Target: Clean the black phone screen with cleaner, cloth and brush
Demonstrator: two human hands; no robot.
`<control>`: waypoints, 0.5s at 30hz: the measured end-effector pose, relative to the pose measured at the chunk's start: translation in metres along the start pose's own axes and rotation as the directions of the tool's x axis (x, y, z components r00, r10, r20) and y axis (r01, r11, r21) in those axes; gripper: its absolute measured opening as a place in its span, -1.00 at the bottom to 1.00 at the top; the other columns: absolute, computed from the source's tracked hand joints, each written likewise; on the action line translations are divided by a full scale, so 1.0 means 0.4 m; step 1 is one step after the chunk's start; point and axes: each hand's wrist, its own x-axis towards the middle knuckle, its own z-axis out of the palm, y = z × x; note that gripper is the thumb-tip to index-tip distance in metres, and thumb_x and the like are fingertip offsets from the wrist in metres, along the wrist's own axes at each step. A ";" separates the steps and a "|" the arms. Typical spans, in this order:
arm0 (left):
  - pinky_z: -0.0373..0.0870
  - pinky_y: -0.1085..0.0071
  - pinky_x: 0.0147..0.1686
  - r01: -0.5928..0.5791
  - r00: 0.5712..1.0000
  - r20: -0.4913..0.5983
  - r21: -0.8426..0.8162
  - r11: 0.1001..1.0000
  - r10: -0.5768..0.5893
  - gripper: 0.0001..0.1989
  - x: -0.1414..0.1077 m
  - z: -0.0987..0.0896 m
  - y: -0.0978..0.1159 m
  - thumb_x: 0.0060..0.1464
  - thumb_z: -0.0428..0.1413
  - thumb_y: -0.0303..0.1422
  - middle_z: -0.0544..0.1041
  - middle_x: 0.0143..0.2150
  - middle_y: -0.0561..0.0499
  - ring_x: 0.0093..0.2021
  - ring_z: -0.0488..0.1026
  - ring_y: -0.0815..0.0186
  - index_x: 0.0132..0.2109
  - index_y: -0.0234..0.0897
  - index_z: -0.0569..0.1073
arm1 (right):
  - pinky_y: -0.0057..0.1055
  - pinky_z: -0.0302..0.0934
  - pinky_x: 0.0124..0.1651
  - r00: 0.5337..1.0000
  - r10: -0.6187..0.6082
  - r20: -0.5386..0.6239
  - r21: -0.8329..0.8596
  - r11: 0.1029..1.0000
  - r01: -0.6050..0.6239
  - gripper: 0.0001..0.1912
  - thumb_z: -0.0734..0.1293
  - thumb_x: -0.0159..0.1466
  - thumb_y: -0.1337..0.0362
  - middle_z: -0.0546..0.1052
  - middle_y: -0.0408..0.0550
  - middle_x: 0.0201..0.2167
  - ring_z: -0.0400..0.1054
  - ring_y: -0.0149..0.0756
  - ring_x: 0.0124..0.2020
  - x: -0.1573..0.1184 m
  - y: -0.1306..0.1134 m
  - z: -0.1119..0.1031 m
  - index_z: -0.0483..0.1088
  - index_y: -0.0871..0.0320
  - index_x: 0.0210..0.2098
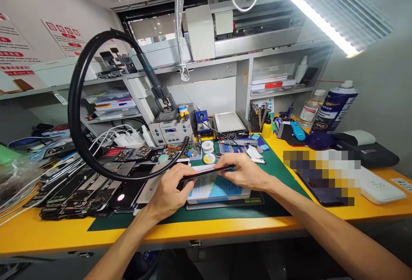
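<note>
Green work mat (135, 222) spreads beneath my arms, and near its middle my left hand (167, 192) and right hand (244, 171) are both closed on a slim black phone (206, 172), pinching its opposite ends and holding it just above a blue-and-white box (215, 190). Left of the mat lie rows of opened phones (86, 185), while along its far edge sit bare circuit boards (189, 151) and solder spools (207, 146).

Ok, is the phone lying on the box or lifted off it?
Lifted: the dark phone is pinched between your left hand and right hand, above the blue-and-white box, not resting on it.
</note>
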 end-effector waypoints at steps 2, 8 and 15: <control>0.55 0.26 -0.09 -0.160 0.987 0.016 0.056 0.986 0.159 -0.75 0.004 -0.005 0.001 0.15 0.13 -0.58 0.60 -0.16 -0.08 -0.12 0.56 0.21 -0.06 -0.20 0.48 | -0.31 0.31 -0.09 1.000 -0.029 0.003 -0.024 0.999 0.029 -0.75 0.33 0.15 0.50 0.60 -0.08 -0.24 0.48 -0.21 -0.18 -0.002 -0.006 -0.006 0.55 0.11 -0.25; 0.59 0.14 -0.03 -0.505 0.861 0.071 0.220 0.834 0.503 -0.58 0.032 -0.017 -0.009 0.07 0.13 -0.69 0.62 -0.12 -0.18 -0.05 0.55 0.14 0.07 -0.33 0.43 | -0.25 0.28 0.10 0.994 -0.069 0.083 -0.095 0.993 0.077 -0.57 0.37 -0.01 0.55 0.53 -0.02 -0.01 0.41 -0.12 0.05 -0.003 -0.030 -0.055 0.49 0.12 -0.15; 0.58 0.05 0.01 -0.677 0.731 0.157 0.287 0.677 0.664 -0.70 0.054 -0.010 -0.055 0.07 0.15 -0.64 0.61 -0.11 -0.26 -0.01 0.54 0.05 -0.02 -0.42 0.45 | -0.15 0.24 0.19 0.961 0.150 0.232 -0.278 0.957 -0.082 -0.20 0.57 0.06 0.11 0.48 0.05 0.17 0.38 -0.01 0.13 -0.006 -0.053 -0.090 0.35 0.15 0.25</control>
